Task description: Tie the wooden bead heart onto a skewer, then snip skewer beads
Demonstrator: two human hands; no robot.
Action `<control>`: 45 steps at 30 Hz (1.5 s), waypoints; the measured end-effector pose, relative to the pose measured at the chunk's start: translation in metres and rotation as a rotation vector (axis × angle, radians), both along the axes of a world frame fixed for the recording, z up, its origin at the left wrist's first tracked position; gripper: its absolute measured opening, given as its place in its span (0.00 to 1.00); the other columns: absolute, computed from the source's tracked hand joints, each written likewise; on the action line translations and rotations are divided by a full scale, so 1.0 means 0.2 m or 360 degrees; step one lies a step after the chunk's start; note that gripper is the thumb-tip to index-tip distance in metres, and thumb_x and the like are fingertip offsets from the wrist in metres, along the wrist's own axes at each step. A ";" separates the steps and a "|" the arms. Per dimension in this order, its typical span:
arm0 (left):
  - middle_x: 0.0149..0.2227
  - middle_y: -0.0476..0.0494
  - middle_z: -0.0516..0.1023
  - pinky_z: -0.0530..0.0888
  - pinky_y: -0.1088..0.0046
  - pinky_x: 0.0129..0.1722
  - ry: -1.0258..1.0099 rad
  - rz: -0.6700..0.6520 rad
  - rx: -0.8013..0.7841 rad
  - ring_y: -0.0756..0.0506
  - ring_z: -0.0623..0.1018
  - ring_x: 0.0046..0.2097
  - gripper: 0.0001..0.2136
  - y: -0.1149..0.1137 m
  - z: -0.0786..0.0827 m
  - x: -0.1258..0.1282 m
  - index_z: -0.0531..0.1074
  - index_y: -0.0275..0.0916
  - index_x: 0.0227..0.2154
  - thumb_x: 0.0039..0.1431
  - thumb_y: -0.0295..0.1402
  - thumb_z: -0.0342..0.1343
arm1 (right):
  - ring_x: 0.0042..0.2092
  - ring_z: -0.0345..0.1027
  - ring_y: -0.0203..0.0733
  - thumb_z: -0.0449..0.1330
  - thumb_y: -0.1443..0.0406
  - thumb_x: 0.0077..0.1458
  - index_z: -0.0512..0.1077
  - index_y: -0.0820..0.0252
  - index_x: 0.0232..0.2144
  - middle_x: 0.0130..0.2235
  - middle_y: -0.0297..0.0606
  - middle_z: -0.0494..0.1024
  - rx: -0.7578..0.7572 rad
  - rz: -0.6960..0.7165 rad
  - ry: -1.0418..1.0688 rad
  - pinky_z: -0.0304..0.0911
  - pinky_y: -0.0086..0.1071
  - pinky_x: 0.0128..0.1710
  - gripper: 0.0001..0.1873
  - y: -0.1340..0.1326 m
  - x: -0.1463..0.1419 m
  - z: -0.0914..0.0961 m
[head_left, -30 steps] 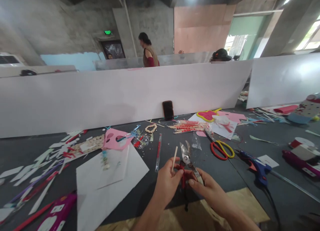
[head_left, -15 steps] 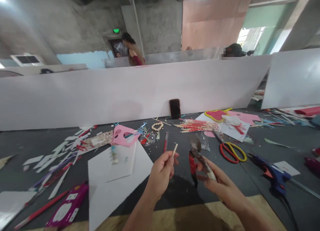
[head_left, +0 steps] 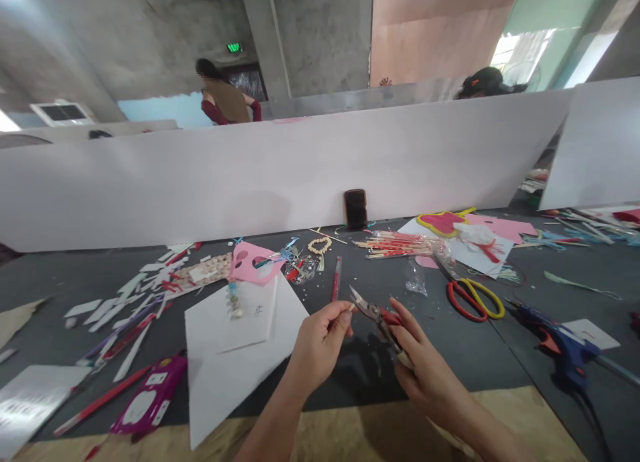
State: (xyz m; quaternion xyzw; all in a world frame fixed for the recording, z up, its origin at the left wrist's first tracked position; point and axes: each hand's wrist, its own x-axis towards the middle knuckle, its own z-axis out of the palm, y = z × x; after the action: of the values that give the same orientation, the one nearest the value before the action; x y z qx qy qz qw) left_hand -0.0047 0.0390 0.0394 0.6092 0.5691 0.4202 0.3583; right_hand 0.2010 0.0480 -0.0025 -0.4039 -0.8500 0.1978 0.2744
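My left hand (head_left: 320,342) is closed in a pinch on a thin wooden stick (head_left: 350,308), of which only the tip shows past my fingers. My right hand (head_left: 423,359) is wrapped round the red handles of a pair of metal shears (head_left: 373,313). The blades point up and left, and their tips meet the stick's end just above the dark table (head_left: 450,355). Both hands hover over the table's near edge.
White paper sheets (head_left: 235,355) lie left of my hands. Red and yellow scissors (head_left: 473,299), a blue glue gun (head_left: 565,345), a stick bundle (head_left: 395,245), a pink mask (head_left: 253,265) and a phone (head_left: 355,209) against the white partition (head_left: 250,175) surround them. Two people are behind it.
My hands have come together: the shears swung round so the blades now point at the stick, which I have drawn lower into my fingers. The view shifted slightly left.
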 end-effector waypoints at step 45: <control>0.33 0.50 0.79 0.69 0.82 0.34 0.0044 0.0149 0.0323 0.52 0.76 0.33 0.09 -0.06 -0.08 0.14 0.76 0.41 0.35 0.60 0.34 0.51 | 0.50 0.64 0.47 0.50 0.67 0.57 0.48 0.57 0.59 0.49 0.48 0.66 0.0019 -0.0252 -0.0103 0.62 0.42 0.48 0.29 -0.02 0.04 -0.04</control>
State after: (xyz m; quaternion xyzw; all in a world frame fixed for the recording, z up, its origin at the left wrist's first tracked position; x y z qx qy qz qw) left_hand 0.0238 0.0277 0.0228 0.6208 0.5562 0.4837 0.2669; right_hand 0.2081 0.0440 -0.0103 -0.4744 -0.8250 0.1573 0.2638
